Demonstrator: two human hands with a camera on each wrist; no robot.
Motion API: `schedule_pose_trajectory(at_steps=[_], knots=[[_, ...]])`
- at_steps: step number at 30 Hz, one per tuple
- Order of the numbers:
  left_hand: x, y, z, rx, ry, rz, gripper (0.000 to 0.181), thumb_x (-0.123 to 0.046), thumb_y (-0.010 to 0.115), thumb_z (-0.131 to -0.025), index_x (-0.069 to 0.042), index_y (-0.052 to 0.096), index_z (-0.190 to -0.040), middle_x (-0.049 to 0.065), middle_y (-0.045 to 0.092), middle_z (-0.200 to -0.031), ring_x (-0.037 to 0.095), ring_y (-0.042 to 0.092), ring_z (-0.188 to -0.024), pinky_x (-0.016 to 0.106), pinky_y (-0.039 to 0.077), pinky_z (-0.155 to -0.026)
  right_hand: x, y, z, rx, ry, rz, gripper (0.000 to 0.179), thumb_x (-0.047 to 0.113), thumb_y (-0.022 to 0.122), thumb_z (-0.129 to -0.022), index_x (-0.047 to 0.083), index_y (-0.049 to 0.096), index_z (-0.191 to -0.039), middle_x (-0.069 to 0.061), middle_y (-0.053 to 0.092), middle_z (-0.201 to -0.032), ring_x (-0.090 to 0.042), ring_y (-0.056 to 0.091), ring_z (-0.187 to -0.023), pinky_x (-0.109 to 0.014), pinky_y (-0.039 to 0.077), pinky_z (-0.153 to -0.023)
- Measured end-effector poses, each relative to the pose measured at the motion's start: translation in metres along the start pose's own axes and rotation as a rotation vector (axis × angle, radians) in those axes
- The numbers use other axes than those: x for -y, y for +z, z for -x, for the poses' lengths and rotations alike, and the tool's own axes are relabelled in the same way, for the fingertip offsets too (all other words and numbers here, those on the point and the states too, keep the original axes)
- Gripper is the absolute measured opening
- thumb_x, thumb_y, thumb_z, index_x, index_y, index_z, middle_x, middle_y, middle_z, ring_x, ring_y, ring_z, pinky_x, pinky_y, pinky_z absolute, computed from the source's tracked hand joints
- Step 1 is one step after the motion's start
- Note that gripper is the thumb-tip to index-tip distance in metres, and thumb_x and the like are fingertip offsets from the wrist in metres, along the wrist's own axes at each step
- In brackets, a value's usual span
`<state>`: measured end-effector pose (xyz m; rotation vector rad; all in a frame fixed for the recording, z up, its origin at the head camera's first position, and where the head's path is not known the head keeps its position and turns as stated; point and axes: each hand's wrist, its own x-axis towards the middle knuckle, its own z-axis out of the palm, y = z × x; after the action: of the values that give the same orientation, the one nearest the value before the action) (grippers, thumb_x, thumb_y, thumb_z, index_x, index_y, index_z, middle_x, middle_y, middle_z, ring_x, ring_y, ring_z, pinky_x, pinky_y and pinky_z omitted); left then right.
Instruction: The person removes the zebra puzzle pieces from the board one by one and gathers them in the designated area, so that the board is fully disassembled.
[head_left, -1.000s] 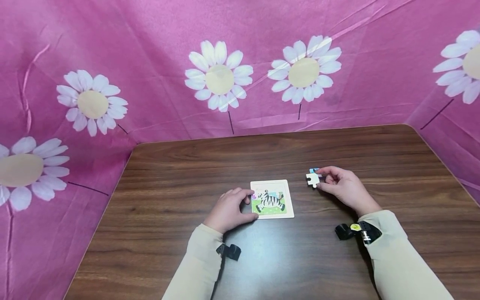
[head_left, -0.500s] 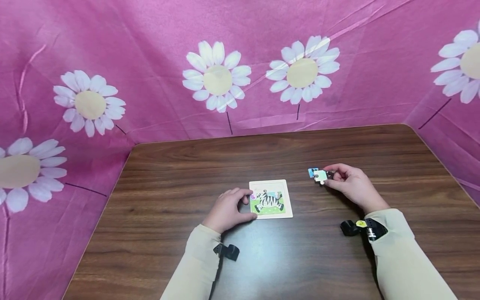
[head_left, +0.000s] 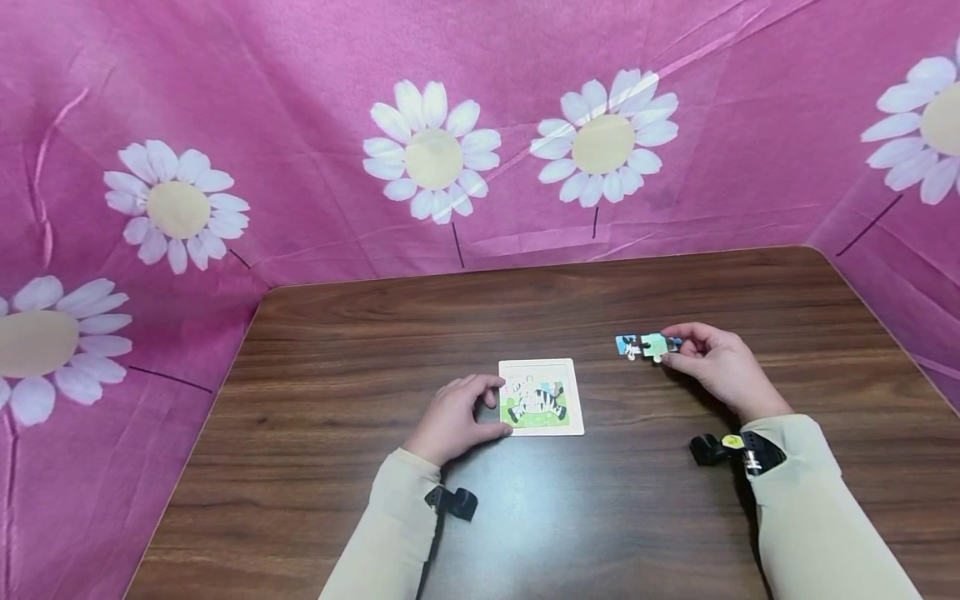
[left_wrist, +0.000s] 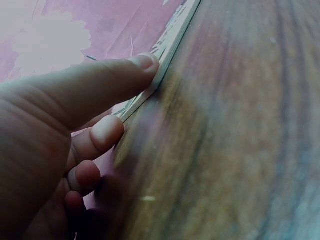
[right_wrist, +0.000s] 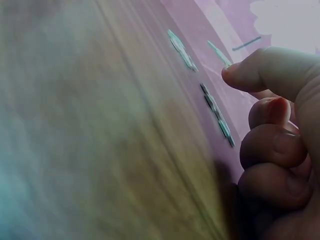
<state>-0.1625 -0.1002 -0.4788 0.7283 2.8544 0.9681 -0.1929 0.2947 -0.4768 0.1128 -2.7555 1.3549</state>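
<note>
A zebra jigsaw puzzle board (head_left: 542,397) with a pale frame lies on the table. My left hand (head_left: 456,418) holds it at the left edge, thumb at the lower corner and forefinger higher up. The left wrist view shows the thumb (left_wrist: 142,67) against the board's side. To the right, my right hand (head_left: 723,371) pinches a pale green puzzle piece (head_left: 655,347) between thumb and forefinger, raised off the table in the right wrist view. Two blue-and-white pieces are close by: one piece (head_left: 626,346) to its left, another piece (right_wrist: 218,115) partly hidden beside the fingertips.
The brown wooden table (head_left: 360,350) ends at a pink cloth (head_left: 315,150) printed with large daisies, which rises behind it and at both sides. Black cameras (head_left: 457,502) are strapped to both wrists.
My right hand has shifted right and slightly away with the puzzle piece, whose face has turned from white to pale green. The blue piece at left is more exposed. My left hand stays on the board.
</note>
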Motion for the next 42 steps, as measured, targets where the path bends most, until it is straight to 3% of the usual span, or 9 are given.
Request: schedule_pose_trajectory(at_steps=[7, 22, 32, 38, 42], knots=[[0.0, 0.0, -0.002, -0.003, 0.002, -0.007, 0.058, -0.032, 0.088, -0.074, -0.013, 0.065, -0.124, -0.012, 0.058, -0.091, 0.01, 0.055, -0.09, 0.04, 0.045, -0.091, -0.005, -0.009, -0.003, -0.029, 0.002, 0.026, 0.03, 0.015, 0.075, -0.089, 0.002, 0.067, -0.114, 0.004, 0.052, -0.071, -0.008, 0.047, -0.063, -0.024, 0.037, -0.06], [0.001, 0.002, -0.001, 0.026, -0.042, -0.009, 0.058, -0.034, 0.088, -0.075, -0.013, 0.064, -0.124, -0.013, 0.057, -0.091, 0.009, 0.053, -0.09, 0.039, 0.043, -0.094, -0.021, -0.028, -0.004, 0.01, 0.047, 0.082, 0.035, 0.021, 0.073, -0.091, 0.002, 0.065, -0.12, 0.002, 0.056, -0.073, -0.008, 0.049, -0.063, -0.023, 0.037, -0.062], [0.0, 0.0, -0.001, 0.018, -0.039, -0.008, 0.058, -0.034, 0.088, -0.075, -0.014, 0.064, -0.123, -0.014, 0.057, -0.09, 0.009, 0.053, -0.089, 0.04, 0.043, -0.095, -0.028, -0.043, -0.002, -0.001, 0.08, 0.126, 0.036, 0.022, 0.068, -0.095, 0.004, 0.062, -0.125, -0.001, 0.058, -0.076, -0.011, 0.049, -0.063, -0.026, 0.037, -0.06], [0.0, 0.001, -0.001, 0.037, -0.061, -0.001, 0.057, -0.035, 0.088, -0.076, -0.015, 0.064, -0.124, -0.015, 0.056, -0.09, 0.009, 0.052, -0.089, 0.039, 0.042, -0.095, -0.032, -0.044, -0.002, 0.014, 0.087, 0.14, 0.038, 0.022, 0.063, -0.097, 0.003, 0.059, -0.131, 0.0, 0.057, -0.077, -0.009, 0.049, -0.065, -0.025, 0.036, -0.062], [0.001, 0.002, -0.002, 0.035, -0.057, -0.006, 0.056, -0.035, 0.087, -0.076, -0.015, 0.064, -0.123, -0.015, 0.056, -0.09, 0.008, 0.052, -0.089, 0.038, 0.043, -0.093, -0.031, -0.041, -0.003, 0.02, 0.066, 0.179, 0.038, 0.029, 0.067, -0.096, 0.005, 0.064, -0.125, 0.0, 0.056, -0.075, -0.01, 0.048, -0.064, -0.025, 0.035, -0.062]])
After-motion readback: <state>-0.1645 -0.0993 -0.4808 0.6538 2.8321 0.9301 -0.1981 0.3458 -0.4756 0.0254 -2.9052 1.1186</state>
